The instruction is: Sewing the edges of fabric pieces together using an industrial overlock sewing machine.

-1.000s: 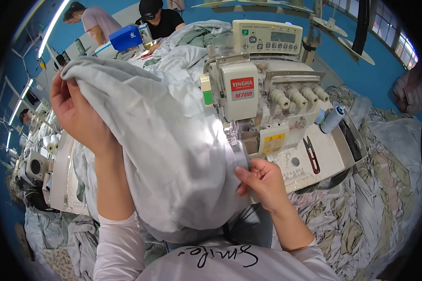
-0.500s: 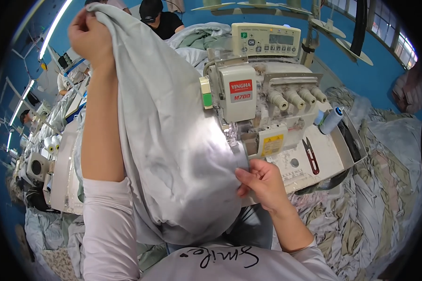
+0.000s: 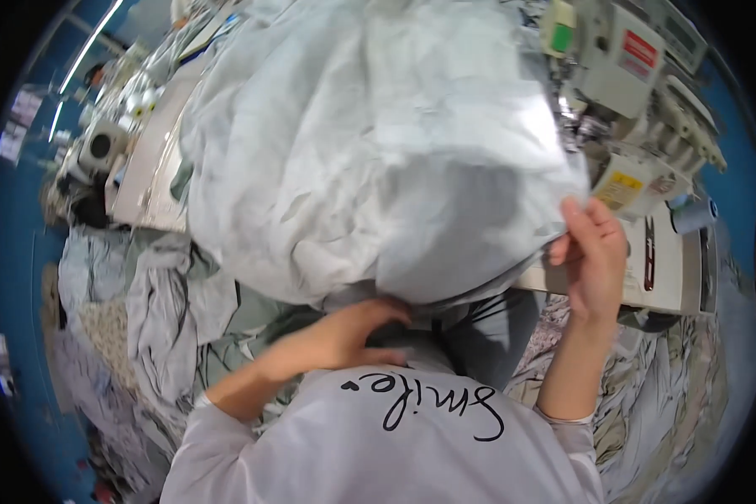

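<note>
1. the right hand (image 3: 595,256) held the pale grey cloth (image 3: 445,109) by its edge between thumb and fingers, the fingertips blurred.
2. the left hand (image 3: 344,336) had its thumb spread from its fingers, just at the cloth's near edge; whether it touched could not be told.
3. the cloth lay ahead of both hands, its far end cut off.
4. beyond the right hand, the sewing machine (image 3: 622,71) was cut off above, its needle hard to make out.
</note>
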### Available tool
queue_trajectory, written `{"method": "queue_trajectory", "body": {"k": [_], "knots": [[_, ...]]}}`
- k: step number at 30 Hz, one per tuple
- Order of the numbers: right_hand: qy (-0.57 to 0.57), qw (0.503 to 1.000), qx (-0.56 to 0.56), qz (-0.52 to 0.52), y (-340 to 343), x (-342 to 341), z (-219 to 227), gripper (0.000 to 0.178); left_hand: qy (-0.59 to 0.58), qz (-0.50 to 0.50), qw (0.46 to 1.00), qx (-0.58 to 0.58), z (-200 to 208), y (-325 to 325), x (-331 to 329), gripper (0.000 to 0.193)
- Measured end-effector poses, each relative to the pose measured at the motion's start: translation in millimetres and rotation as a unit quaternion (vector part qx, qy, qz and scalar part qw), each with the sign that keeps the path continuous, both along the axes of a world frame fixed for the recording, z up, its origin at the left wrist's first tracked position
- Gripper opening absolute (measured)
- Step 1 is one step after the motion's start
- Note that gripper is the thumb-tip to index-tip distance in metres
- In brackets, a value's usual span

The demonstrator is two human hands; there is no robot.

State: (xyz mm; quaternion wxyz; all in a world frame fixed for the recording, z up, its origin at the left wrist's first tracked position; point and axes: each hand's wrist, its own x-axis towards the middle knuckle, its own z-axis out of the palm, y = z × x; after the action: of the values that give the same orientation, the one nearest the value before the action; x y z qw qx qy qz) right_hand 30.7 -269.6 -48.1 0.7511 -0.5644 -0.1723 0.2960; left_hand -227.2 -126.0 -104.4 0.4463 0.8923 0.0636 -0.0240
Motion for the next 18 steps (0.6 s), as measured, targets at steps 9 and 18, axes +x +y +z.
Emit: {"method": "queue_trajectory", "body": {"k": [9, 18], "knots": [[-0.033, 0.999, -0.005, -0.003, 7, 1, -2, 0.010, -0.017, 0.564, 0.818, 0.113, -207, 41, -75, 0.032], [-0.056, 0.998, -0.037, -0.014, -10, 5, -7, 0.010, 0.062, 0.666, 0.677, -0.306, -289, 84, -84, 0.035]]}}
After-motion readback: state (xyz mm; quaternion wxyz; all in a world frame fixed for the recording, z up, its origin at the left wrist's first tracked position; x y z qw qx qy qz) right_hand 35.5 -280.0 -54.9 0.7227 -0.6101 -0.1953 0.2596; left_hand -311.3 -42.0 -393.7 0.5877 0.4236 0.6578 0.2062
